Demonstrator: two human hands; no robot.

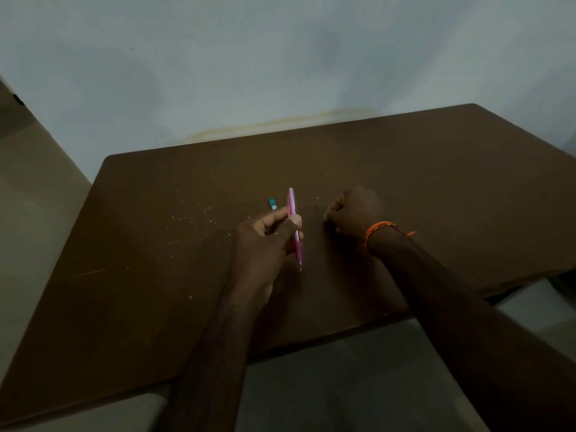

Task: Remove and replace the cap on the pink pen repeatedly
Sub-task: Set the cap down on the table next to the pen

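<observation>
**Pink pen upright in my left hand, tip toward me**

I hold the pink pen [294, 226] in my left hand [265, 244], pinched between thumb and fingers around its middle, above the brown tabletop [156, 244]. Its long axis runs nearly straight away from me: the bare writing tip points down toward my body, the blunt far end points toward the wall [249, 57]. The barrel is slim, smooth, glossy plastic, paler at the far end and deeper pink near the grip.

My right hand [352, 212] sits just right of the pen, apart from it, curled into a loose fist; I cannot tell whether it holds the cap. An orange thread band [378, 229] circles that wrist.

A small teal object [272, 204] lies on the tabletop just left of the pen's far end. Pale crumbs [193, 226] are scattered farther left. The tabletop is matte and dark, with rounded corners.
</observation>
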